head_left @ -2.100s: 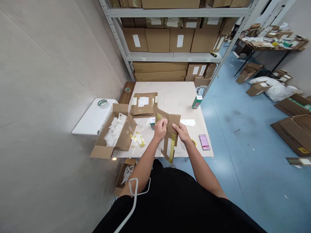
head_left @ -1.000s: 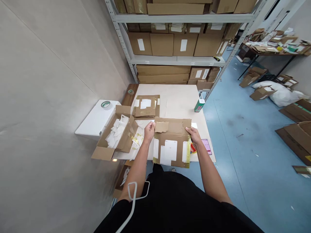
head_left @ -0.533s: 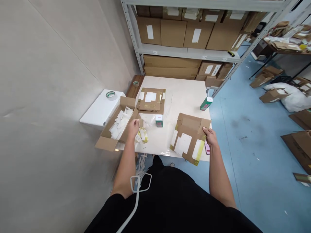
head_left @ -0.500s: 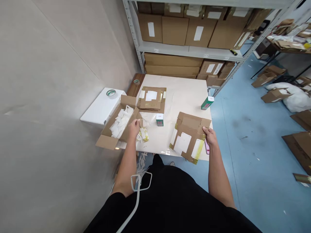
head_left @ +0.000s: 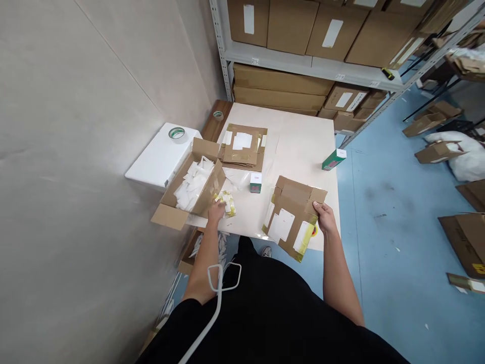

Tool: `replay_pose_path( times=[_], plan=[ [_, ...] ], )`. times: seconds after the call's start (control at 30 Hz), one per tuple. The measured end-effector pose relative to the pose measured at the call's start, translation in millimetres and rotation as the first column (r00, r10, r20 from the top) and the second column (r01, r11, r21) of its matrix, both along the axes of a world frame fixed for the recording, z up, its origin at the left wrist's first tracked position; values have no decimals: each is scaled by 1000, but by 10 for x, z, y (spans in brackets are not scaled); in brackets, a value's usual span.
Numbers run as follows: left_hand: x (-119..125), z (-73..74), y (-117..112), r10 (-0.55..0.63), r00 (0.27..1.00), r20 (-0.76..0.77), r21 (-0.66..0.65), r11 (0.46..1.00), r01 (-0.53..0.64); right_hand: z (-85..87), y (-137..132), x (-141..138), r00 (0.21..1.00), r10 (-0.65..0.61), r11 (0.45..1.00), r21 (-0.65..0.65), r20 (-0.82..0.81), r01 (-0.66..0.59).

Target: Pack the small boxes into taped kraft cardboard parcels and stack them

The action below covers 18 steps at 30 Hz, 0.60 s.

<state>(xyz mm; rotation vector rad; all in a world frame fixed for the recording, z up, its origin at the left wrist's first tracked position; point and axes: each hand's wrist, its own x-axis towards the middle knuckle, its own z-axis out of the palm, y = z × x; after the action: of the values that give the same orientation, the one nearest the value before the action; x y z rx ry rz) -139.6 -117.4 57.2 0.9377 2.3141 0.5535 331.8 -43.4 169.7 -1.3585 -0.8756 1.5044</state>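
Observation:
My right hand (head_left: pixel 325 217) grips the right edge of a flattened cardboard box (head_left: pixel 293 194), thumb on top. White labels and yellowish tape cover the cardboard's near part, and it slants over the table's front edge. My left hand (head_left: pixel 216 211) is closed, fingertips down against a crumpled wad of yellow tape and white paper (head_left: pixel 229 202) beside the open carton. Whatever its fingers hold is too small to make out. Just beyond the wad stands a small green-and-white box (head_left: pixel 255 183). Farther back, a stack of flattened cardboard (head_left: pixel 242 159) lies on the table.
An open carton (head_left: pixel 210 194) of white paper scraps sits at the left, next to a white surface bearing a tape roll (head_left: pixel 176 133). Another green box (head_left: pixel 333 160) stands at the table's right edge. Shelving with cartons (head_left: pixel 290 25) rises behind the table (head_left: pixel 299 136).
My left hand has come down from above the carton's edge onto the wad of tape. My right hand still holds the cardboard, almost unmoved. The camera view has tilted downward.

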Motion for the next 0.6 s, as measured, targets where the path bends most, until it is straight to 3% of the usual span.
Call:
replay_pose_path(
  times=[0.1,0.17,0.23,0.3,0.37,0.47,0.53,0.6],
  plan=[
    [7,-6,15,-37,998,-55,-81,996,32,69,15,-116,1000,24,1000,-8,-3,-24],
    [104,59,80,-79,992,-101,-69,995,72,117,11,-212,999,32,999,-2,-20,-32],
    [315,192,190,-151,985,-87,36,987,154,152,-6,-327,999,18,1000,10,-31,-18],
    [638,375,316,-268,963,19,178,949,260,158,-28,-453,999,-32,999,8,-33,32],
    [1023,572,417,-437,881,182,318,874,368,128,-47,-572,995,-91,996,-9,-44,90],
    [1545,808,469,-667,657,351,396,742,541,22,-49,-704,983,-177,984,-32,-38,176],
    [1769,895,442,-738,570,361,402,675,618,-69,-29,-749,974,-228,972,-59,-13,226],
    [1880,932,394,-787,539,301,397,617,679,-154,5,-759,963,-270,959,-94,3,269]
  ],
)
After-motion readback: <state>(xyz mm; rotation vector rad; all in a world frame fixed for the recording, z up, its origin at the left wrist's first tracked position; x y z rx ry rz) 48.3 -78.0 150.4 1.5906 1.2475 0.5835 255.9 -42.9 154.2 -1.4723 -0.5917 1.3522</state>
